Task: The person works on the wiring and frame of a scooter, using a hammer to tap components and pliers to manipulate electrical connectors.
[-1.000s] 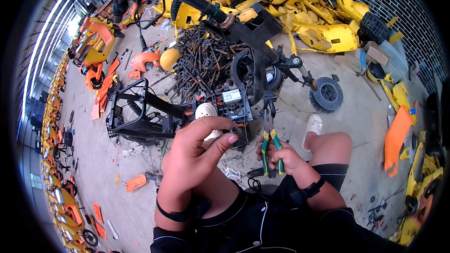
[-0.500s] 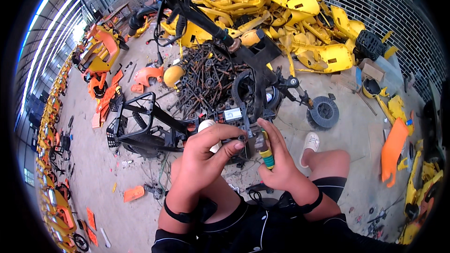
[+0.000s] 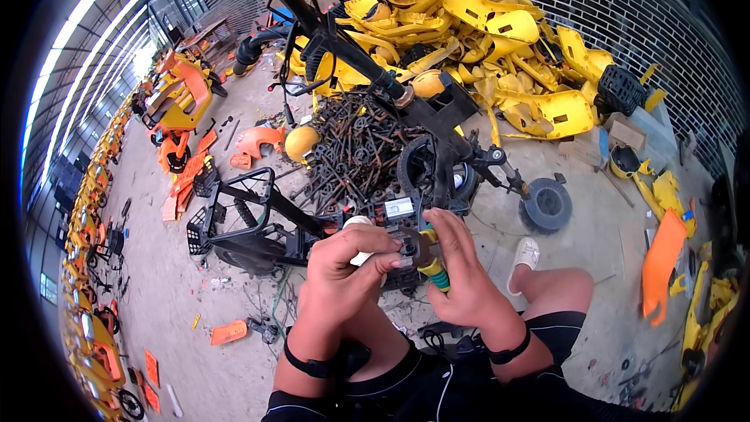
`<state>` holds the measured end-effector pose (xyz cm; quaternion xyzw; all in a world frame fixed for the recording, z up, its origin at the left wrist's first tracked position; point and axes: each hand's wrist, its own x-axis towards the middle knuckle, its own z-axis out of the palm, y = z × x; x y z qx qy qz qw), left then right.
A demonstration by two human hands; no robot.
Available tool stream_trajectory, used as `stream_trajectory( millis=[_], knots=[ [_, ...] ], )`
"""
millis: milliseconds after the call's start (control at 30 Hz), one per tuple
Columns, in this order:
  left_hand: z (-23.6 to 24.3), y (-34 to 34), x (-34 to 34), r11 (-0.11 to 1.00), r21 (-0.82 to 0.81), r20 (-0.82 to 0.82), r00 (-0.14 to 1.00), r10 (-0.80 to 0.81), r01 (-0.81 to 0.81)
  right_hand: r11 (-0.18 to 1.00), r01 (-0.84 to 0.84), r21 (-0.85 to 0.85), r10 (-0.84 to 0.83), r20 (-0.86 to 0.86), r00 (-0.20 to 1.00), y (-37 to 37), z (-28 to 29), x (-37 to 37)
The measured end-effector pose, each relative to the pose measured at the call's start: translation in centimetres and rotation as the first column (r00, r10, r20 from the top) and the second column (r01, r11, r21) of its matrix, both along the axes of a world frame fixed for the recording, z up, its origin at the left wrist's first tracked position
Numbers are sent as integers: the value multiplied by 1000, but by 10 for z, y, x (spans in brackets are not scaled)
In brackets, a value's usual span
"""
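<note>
My right hand (image 3: 467, 281) is closed round a pair of pliers with yellow and green handles (image 3: 437, 275). Their dark metal head (image 3: 422, 247) points towards my left hand (image 3: 348, 266). That hand pinches a small dark metal part (image 3: 407, 249) between thumb and fingers, right at the pliers' head; whether the jaws grip it I cannot tell. Both hands are over my lap, in front of a stripped black scooter frame (image 3: 441, 129). A silver box with a pale label (image 3: 399, 207) sits on the frame just beyond my fingers.
Behind the frame lies a heap of dark rusty metal parts (image 3: 351, 148), with yellow plastic panels (image 3: 500, 39) piled at the wall. A black wheel (image 3: 545, 206) lies to the right, near an orange panel (image 3: 664, 262). Scooters (image 3: 176, 98) line the left side.
The pliers have turned, so their head now faces my left hand and the small part shows at it. The view has shifted slightly, moving the scene down and right.
</note>
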<state>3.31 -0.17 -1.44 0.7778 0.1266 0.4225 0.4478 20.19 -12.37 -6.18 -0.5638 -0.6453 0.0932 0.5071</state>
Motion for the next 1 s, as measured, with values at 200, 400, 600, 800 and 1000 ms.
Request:
stream_trajectory(
  millis=[200, 400, 600, 800, 1000],
  knots=[
    [1, 2, 7, 969, 247, -55, 998, 31, -17, 993, 92, 70, -96, 69, 993, -2, -15, 1],
    [-1, 1, 8, 947, 319, -95, 994, 58, -25, 987, 105, 121, -115, 80, 990, -3, -19, 5],
    [-1, -5, 14, 970, 242, -110, 992, 63, -34, 990, 46, 134, -44, -17, 999, 1, -26, 12],
    [-7, -8, 15, 999, 22, -172, 984, 48, -44, 997, -42, 59, 49, -121, 991, 8, -26, 13],
    [-15, -10, 22, 889, -453, -91, 988, -123, 69, 998, -64, 17, 66, -219, 973, 15, -41, 12]
  ],
)
